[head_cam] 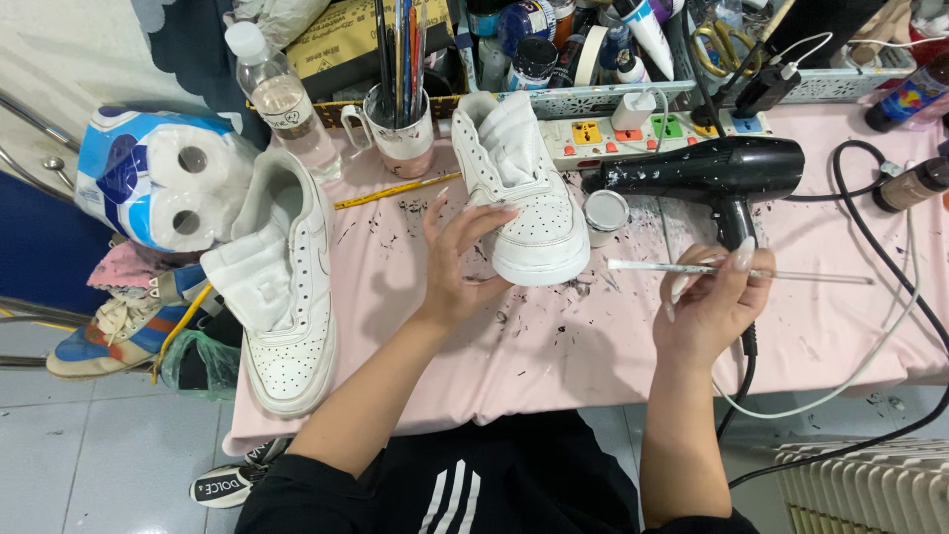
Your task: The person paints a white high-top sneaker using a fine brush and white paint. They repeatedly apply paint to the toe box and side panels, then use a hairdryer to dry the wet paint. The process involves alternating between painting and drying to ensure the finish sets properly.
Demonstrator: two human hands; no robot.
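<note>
My left hand (457, 259) grips the side of a white sneaker (524, 198) that stands on the pink cloth-covered table (593, 346), toe toward me. My right hand (714, 297) holds a thin paintbrush (801, 276) level, its tip pointing left toward the sneaker's toe, a short gap away. A small open paint jar (605, 212) sits just right of the sneaker. A second white sneaker (287, 287) lies at the table's left edge.
A black hair dryer (712, 170) lies behind my right hand, with a power strip (643, 133) beyond it. A mug of brushes (400, 129), a water bottle (282, 99), a yellow pencil (395, 191) and paint tubes crowd the back. Cables (890, 326) trail right. Toilet rolls (158, 178) sit at left.
</note>
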